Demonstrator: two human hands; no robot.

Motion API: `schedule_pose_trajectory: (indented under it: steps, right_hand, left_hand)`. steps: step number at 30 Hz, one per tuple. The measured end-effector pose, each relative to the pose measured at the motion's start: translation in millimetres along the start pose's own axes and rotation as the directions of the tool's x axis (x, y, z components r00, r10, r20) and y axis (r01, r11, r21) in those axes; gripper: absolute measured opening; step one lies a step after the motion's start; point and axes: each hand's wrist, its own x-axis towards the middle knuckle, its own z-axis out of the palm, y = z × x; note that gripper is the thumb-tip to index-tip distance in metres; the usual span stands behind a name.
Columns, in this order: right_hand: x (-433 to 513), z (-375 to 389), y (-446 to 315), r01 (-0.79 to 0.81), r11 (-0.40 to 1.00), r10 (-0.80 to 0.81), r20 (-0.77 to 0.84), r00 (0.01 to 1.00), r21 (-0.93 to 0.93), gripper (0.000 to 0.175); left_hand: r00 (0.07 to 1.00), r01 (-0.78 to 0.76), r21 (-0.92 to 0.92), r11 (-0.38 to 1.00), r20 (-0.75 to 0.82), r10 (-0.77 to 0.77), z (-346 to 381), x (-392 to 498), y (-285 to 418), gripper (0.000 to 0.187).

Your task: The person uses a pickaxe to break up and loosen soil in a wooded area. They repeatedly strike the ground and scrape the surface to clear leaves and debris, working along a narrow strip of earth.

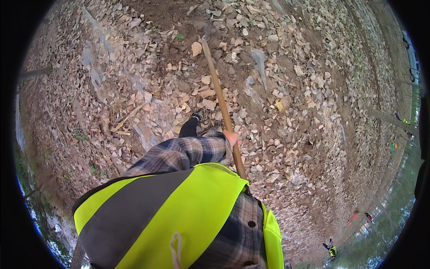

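My left hand (pixel 231 138), coming out of a plaid sleeve (pixel 181 153), is closed around a long wooden tool handle (pixel 218 90). The handle slants from beside my vest up to the bare soil at the top. At its far end a dark tool head (pixel 209 32) is barely visible against the dirt, and its kind cannot be made out. The near end of the handle passes behind the yellow reflective vest (pixel 188 215). My right hand is out of view. Below the sleeve, a dark-clad leg and shoe (pixel 196 117) stand among dry leaves.
Dry leaves (pixel 289 161) cover the soil. Torn clear plastic film (pixel 259 65) lies right of the handle, with more film (pixel 92 64) to the left. Dry stalks (pixel 129 117) lie left of my foot. Tree trunks, distant people (pixel 332 251) and a vehicle (pixel 412 59) line the right rim.
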Motion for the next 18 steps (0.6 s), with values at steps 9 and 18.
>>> schedule_pose_trajectory:
  steps: [9, 18]
  right_hand:
    - [29, -3, -19, 0.097, 0.995, -0.097, -0.067, 0.993, -0.007, 0.035]
    - [95, -37, -86, 0.385, 0.914, -0.401, -0.441, 0.803, -0.129, 0.032]
  left_hand:
    - [0.987, -0.004, -0.419, 0.908, -0.146, -0.063, -18, -36, 64, 0.013]
    - [0.823, -0.460, -0.129, 0.879, -0.435, 0.367, -77, -37, 188, 0.036]
